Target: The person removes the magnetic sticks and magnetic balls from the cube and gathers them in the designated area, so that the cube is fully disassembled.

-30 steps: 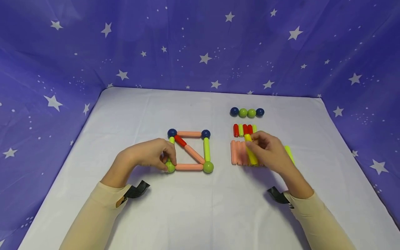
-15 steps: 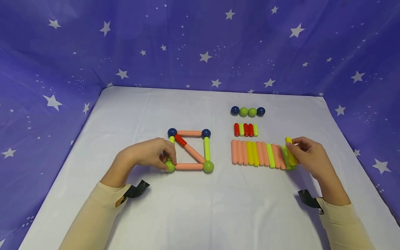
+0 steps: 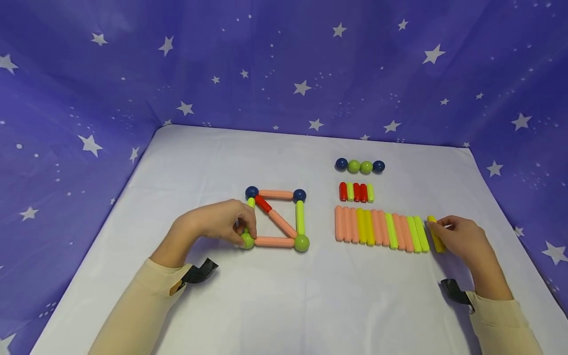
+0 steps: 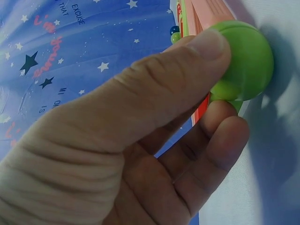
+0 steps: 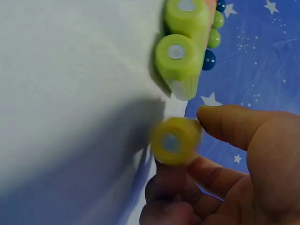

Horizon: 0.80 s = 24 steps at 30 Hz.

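In the head view, my left hand (image 3: 222,222) pinches the green ball (image 4: 253,61) at the near left corner of a flat square of magnetic sticks and balls. Blue balls (image 3: 299,195) form its far corners, and a second green ball (image 3: 301,242) the near right one. A red stick (image 3: 263,203) and a salmon stick (image 3: 282,224) make its diagonal. My right hand (image 3: 463,239) holds a yellow magnetic stick (image 5: 174,140) between thumb and fingers, just right of the row's last light-green stick (image 3: 421,234), with a small gap between. My left fingers partly hide the square's left side.
A row of salmon, yellow and light-green sticks (image 3: 379,228) lies right of the square. Behind it are short red and green sticks (image 3: 357,193), then a line of blue and green balls (image 3: 353,166). A starry purple cloth (image 3: 284,64) rises behind the white tabletop (image 3: 284,301).
My right hand has carried the yellow stick rightward from above the middle of the row to beyond its right end, and lower. The left hand has stayed at the green ball.
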### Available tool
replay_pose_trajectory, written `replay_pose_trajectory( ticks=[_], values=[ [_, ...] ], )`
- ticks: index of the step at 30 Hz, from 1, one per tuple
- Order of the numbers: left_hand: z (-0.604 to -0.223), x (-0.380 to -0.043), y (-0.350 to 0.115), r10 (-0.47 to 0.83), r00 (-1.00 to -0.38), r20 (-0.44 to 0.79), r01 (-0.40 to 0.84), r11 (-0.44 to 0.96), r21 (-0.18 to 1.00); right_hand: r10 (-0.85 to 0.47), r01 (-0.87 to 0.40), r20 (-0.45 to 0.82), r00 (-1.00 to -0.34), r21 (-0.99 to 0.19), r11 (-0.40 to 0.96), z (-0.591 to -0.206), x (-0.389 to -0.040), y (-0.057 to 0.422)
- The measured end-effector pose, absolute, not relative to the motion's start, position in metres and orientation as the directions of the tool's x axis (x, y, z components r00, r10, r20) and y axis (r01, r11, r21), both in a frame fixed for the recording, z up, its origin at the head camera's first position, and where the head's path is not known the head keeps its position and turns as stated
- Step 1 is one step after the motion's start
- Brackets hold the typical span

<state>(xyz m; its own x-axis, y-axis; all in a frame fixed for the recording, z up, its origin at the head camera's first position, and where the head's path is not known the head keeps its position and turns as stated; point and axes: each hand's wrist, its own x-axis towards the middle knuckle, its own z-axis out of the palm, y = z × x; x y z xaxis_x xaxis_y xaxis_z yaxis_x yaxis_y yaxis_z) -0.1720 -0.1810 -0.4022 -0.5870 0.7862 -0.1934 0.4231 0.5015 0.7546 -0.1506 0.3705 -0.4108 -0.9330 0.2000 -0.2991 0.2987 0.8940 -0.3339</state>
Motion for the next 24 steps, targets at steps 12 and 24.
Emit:
replay_pose_trajectory(
  ticks=[12, 24],
  values=[
    [-0.402, -0.171, -0.179, 0.773, -0.595, -0.219, 0.408, 0.526, 0.747, 0.172, 0.251, -0.254, -0.952, -0.321, 0.913, -0.412, -0.146, 0.361],
    [-0.400, -0.170, -0.177, 0.759, -0.608, -0.233, 0.405, 0.549, 0.731, 0.008, 0.016, -0.023, -1.000, -0.368, 0.930, -0.381, -0.139, 0.289]
  ],
)
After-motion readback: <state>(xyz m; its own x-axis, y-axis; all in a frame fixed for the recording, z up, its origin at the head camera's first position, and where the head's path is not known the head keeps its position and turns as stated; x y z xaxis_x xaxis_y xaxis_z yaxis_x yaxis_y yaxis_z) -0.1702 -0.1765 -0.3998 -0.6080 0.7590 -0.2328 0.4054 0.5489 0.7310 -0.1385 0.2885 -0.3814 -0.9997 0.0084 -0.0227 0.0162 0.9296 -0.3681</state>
